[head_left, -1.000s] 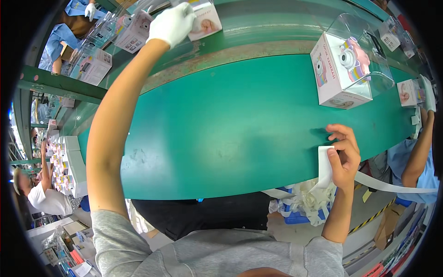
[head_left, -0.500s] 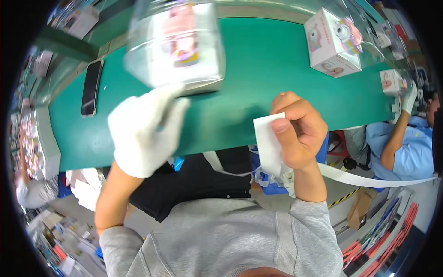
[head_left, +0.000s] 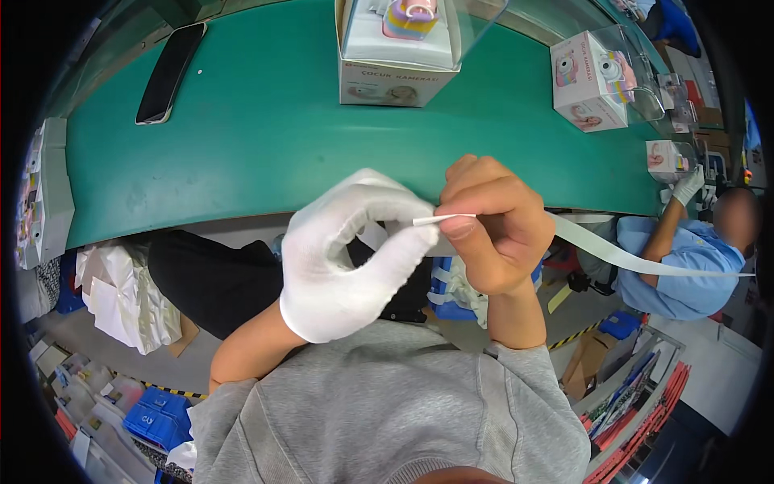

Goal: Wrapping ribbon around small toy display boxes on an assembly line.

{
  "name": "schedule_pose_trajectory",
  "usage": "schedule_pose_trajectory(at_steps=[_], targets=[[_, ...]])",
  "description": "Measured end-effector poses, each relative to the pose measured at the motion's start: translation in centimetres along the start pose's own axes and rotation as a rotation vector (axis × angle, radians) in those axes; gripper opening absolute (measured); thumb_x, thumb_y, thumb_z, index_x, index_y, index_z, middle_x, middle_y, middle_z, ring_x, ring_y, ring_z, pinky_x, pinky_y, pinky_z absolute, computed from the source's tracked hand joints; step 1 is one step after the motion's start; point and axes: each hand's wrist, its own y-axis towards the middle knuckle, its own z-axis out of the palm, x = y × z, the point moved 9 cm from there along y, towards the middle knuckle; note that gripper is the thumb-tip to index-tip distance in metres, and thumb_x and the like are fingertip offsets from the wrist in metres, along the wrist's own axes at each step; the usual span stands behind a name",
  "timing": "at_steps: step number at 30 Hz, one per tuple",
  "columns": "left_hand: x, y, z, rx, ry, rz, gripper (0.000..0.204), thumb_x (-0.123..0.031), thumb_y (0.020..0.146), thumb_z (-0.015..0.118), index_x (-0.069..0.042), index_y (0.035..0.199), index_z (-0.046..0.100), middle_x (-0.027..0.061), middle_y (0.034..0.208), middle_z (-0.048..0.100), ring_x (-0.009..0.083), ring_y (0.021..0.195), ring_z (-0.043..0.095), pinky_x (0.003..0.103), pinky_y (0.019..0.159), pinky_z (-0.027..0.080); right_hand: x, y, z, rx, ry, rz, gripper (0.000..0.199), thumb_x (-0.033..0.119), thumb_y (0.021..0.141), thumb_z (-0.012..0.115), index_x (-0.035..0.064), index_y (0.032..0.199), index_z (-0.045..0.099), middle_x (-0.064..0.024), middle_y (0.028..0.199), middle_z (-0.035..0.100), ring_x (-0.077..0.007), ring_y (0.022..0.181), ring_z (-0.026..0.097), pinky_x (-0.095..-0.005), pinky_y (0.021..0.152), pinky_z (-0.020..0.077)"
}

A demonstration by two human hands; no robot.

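Observation:
My left hand (head_left: 343, 258), in a white glove, has its thumb and fingertips pinched at the free end of a white paper strip (head_left: 613, 254). My bare right hand (head_left: 500, 230) grips the same strip between thumb and bent forefinger, just beside the glove. Only the thin edge of the strip shows between the hands. From behind my right wrist the rest runs off to the right as a long band. Beyond my hands, a white carton (head_left: 387, 85) with a clear plastic cover and a pink toy camera stands on the green table (head_left: 266, 137).
A black phone (head_left: 171, 74) lies at the table's far left. A similar boxed camera (head_left: 588, 85) stands at the far right, with another small box (head_left: 669, 160) by a co-worker's gloved hand (head_left: 689, 185). A blue bin (head_left: 455, 294) holding white scraps sits below the table edge.
My left hand has left the carton and come right to the strip's end, its fingers now closed there. The carton, blurred before, now stands still. My right hand keeps hold of the strip.

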Motion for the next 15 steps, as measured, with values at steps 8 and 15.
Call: schedule_pose_trajectory(at_steps=[8, 15], targets=[[1.2, -0.8, 1.1, -0.151, -0.218, -0.010, 0.013, 0.005, 0.086, 0.075, 0.000, 0.097, 0.069, 0.0077, 0.095, 0.068, 0.0118, 0.081, 0.067, 0.025, 0.072, 0.054, -0.5, -0.6, -0.4, -0.193, -0.028, -0.177, 0.024, 0.004, 0.087, 0.080, 0.0009, 0.076, 0.059, -0.0050, 0.061, 0.057, -0.0141, 0.051, 0.046, -0.0285, 0.046, 0.0338], [2.2, -1.0, 0.6, -0.219, -0.207, -0.022, 0.010, 0.005, 0.087, 0.074, 0.000, 0.095, 0.070, 0.0079, 0.095, 0.069, 0.0116, 0.081, 0.065, 0.024, 0.068, 0.051, -0.9, 0.0, 0.2, -0.124, -0.080, -0.175, 0.027, 0.018, 0.100, 0.067, 0.0004, 0.083, 0.055, -0.0072, 0.068, 0.057, -0.0149, 0.057, 0.046, -0.0341, 0.056, 0.0365]])
